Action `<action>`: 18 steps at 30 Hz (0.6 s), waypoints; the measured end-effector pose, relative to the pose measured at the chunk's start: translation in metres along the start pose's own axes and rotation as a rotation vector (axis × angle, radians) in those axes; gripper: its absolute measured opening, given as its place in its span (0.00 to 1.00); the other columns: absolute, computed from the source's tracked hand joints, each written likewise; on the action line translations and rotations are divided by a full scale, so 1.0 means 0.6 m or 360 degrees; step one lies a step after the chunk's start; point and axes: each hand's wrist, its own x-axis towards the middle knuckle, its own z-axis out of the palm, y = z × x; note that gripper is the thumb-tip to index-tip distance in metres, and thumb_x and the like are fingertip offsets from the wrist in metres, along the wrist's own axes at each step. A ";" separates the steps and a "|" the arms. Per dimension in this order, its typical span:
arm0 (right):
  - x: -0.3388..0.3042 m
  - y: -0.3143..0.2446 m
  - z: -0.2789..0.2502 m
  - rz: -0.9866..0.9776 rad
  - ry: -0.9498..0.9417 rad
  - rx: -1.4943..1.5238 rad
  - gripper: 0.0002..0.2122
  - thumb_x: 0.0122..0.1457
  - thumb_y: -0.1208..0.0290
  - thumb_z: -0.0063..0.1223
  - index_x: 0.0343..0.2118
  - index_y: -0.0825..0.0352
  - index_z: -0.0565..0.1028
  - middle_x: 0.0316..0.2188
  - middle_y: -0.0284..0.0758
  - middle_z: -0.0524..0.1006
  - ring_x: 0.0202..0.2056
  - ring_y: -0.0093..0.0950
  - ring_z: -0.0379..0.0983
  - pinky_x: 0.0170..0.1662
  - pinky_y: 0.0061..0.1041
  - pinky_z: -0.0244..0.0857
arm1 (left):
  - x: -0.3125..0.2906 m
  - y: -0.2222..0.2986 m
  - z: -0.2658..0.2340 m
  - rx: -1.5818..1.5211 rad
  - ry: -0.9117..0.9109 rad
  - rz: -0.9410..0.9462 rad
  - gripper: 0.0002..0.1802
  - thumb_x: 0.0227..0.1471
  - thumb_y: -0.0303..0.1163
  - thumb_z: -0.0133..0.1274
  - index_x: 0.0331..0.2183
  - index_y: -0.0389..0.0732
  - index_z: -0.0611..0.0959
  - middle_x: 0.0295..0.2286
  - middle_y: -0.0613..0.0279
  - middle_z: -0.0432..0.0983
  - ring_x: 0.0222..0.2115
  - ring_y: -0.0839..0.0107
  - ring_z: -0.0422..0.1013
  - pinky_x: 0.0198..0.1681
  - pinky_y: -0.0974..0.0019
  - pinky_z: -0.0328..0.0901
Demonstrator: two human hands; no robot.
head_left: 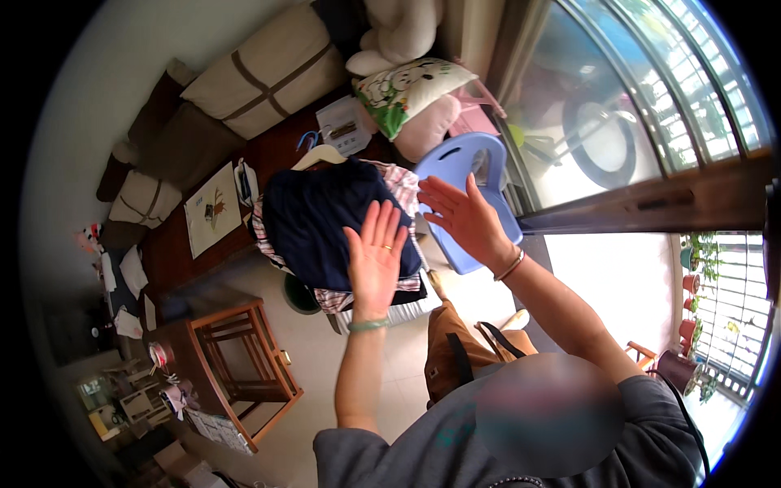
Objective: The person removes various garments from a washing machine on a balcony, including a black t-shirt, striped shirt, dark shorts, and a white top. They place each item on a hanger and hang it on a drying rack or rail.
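Observation:
My left hand (374, 264) is raised with its palm showing and fingers stretched out; it wears a ring, and a green bangle circles the wrist. My right hand (468, 218) is likewise spread flat, a thin bracelet on its wrist. Neither holds anything. Below and beyond them lies a pile of clothes: a dark navy garment (313, 211) on top, with pink plaid fabric (332, 300) showing around its edges. A pale clothes hanger (320, 157) sticks out at the pile's far end. Whether my left hand touches the navy garment, I cannot tell.
A blue plastic chair (460, 256) stands right of the clothes. Behind are a wooden bench (181, 268) with cushions (268, 77), a clear box (346, 122) and a flat printed sheet (213, 210). A wooden chair (244, 366) stands left; a sliding glass door (602, 106) is at right.

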 end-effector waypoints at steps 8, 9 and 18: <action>-0.426 -0.128 -0.096 -0.0307 0.0153 0.0275 0.33 0.67 0.44 0.26 0.62 0.69 0.60 0.63 0.40 0.59 0.64 0.35 0.54 0.65 0.35 0.49 | -0.167 -0.338 0.217 -0.0111 -0.0165 -0.0229 0.35 0.63 0.55 0.34 0.62 0.42 0.61 0.61 0.58 0.56 0.62 0.60 0.53 0.63 0.54 0.53; -0.463 -0.137 -0.114 -0.0400 0.0199 0.0305 0.32 0.67 0.44 0.27 0.61 0.69 0.61 0.63 0.40 0.60 0.64 0.35 0.55 0.65 0.35 0.49 | -0.171 -0.372 0.233 -0.0101 -0.0180 -0.0332 0.34 0.63 0.55 0.34 0.61 0.43 0.61 0.61 0.57 0.56 0.62 0.60 0.54 0.63 0.54 0.53; -0.781 -0.265 -0.267 -0.1016 0.0611 0.0629 0.28 0.69 0.48 0.27 0.58 0.68 0.65 0.59 0.40 0.66 0.59 0.34 0.63 0.61 0.35 0.57 | -0.234 -0.684 0.404 -0.0007 -0.0470 -0.1040 0.27 0.65 0.50 0.34 0.58 0.45 0.66 0.58 0.57 0.63 0.59 0.61 0.59 0.62 0.54 0.54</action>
